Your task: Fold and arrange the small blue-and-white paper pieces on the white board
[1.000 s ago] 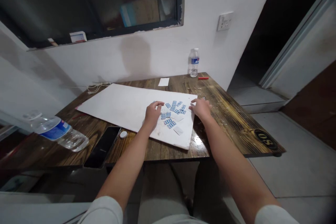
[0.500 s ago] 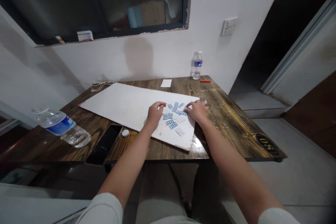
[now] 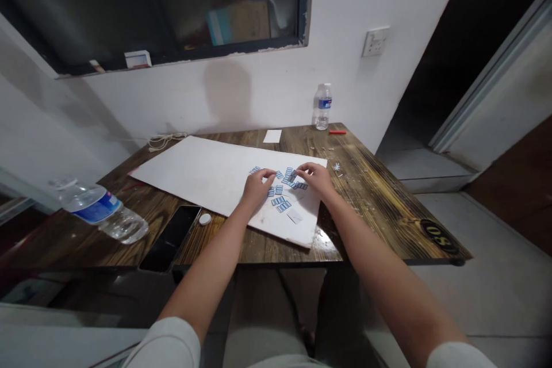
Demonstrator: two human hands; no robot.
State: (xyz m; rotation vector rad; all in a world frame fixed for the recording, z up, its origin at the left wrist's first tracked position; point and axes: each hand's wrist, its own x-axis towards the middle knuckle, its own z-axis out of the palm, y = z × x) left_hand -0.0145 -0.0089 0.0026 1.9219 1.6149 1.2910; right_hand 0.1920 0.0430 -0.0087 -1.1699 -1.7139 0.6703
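Note:
Small white paper pieces with blue stripes (image 3: 282, 204) lie scattered on the right end of a white board (image 3: 207, 175). My left hand (image 3: 259, 185) rests over the board left of the cluster, thumb and fingers pressed together; anything between them is too small to make out. My right hand (image 3: 317, 178) is over the board's right edge, its thumb and forefinger pinching a small blue-striped paper piece (image 3: 293, 176) above the others. Its palm hides part of the board. A plain whitish slip (image 3: 295, 217) lies nearer me.
On the wooden table (image 3: 371, 213) are a lying water bottle (image 3: 101, 210), a phone (image 3: 170, 238), a white cap (image 3: 204, 219), a cable (image 3: 166, 139), a white paper (image 3: 272, 136), an upright bottle (image 3: 323, 106), a red pen-like stick (image 3: 337, 132) and a small white star-shaped scrap (image 3: 336, 167).
My right hand has moved left, toward my left hand, bringing a striped piece over the cluster and uncovering the star-shaped scrap. My left fingertips have come together and shifted slightly right.

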